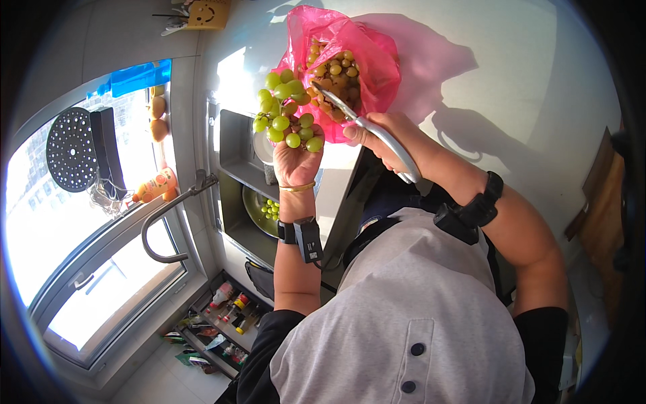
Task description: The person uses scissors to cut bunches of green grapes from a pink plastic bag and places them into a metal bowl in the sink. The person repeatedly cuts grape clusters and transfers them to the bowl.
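Observation:
A bunch of green grapes (281, 112) rests in my left hand (298, 164), raised over the edge of the sink. My right hand (386, 139) grips a pair of scissors (386, 135) by its grey handles, with the tip pointing up and left. Behind the blades lies a pink plastic bag (381, 65), its mouth spread apart. Inside it are more grapes (335, 70), yellower and browner than those in my hand. Below my left wrist, a metal bowl (252, 212) in the sink holds loose green grapes (270, 208).
The double-basin sink (234, 139) has a curved faucet (146, 237) at the window side. A white bowl (262, 147) sits in the upper basin. On the sill stand an orange bottle (157, 184) and a perforated black disc (73, 149). A bottle rack (227, 315) is lower left.

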### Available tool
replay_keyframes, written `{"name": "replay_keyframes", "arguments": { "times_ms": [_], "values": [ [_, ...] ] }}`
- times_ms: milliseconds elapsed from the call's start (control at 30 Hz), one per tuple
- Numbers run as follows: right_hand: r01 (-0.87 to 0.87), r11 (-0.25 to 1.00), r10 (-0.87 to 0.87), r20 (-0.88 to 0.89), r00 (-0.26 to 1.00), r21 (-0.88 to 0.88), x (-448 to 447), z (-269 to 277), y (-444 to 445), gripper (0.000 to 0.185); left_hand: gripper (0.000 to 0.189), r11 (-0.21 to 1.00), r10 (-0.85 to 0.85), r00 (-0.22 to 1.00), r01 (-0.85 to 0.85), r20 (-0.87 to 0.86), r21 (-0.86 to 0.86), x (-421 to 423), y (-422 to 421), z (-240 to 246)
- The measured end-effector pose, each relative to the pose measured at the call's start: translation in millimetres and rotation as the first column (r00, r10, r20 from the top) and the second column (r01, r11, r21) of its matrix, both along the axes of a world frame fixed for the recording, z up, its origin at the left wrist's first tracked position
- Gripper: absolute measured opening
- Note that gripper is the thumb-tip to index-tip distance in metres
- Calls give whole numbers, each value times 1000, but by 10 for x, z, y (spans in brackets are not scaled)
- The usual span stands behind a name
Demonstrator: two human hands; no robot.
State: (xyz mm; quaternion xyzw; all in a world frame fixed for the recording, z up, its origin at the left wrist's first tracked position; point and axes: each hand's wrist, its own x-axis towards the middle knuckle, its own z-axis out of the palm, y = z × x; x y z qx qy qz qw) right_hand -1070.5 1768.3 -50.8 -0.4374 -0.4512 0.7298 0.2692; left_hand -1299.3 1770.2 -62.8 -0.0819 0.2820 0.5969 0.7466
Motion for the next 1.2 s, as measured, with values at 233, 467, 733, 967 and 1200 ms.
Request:
{"name": "replay_keyframes", "arguments": {
  "times_ms": [233, 467, 733, 967, 1200],
  "values": [
    [43, 999, -41, 129, 991, -16, 149, -144, -3, 60, 14, 993, -20, 992, 6, 126, 115, -88, 69, 51],
    [48, 997, -45, 70, 997, -53, 229, -79, 2, 59, 32, 981, -71, 994, 84, -79, 176, -194, 166, 85],
    [31, 999, -36, 111, 993, 43, 261, 51, 24, 61, 41, 967, -119, 991, 103, 57, 233, -288, 288, 9],
    [26, 929, -68, 102, 992, 369, 283, 67, -55, 49, 31, 950, -70, 996, 48, 60, 308, -260, 277, -107],
    [70, 853, -90, 13, 996, 517, 376, 82, -116, 58, 32, 950, -40, 995, 9, 90, 313, -209, 286, -26]
  ]
}}
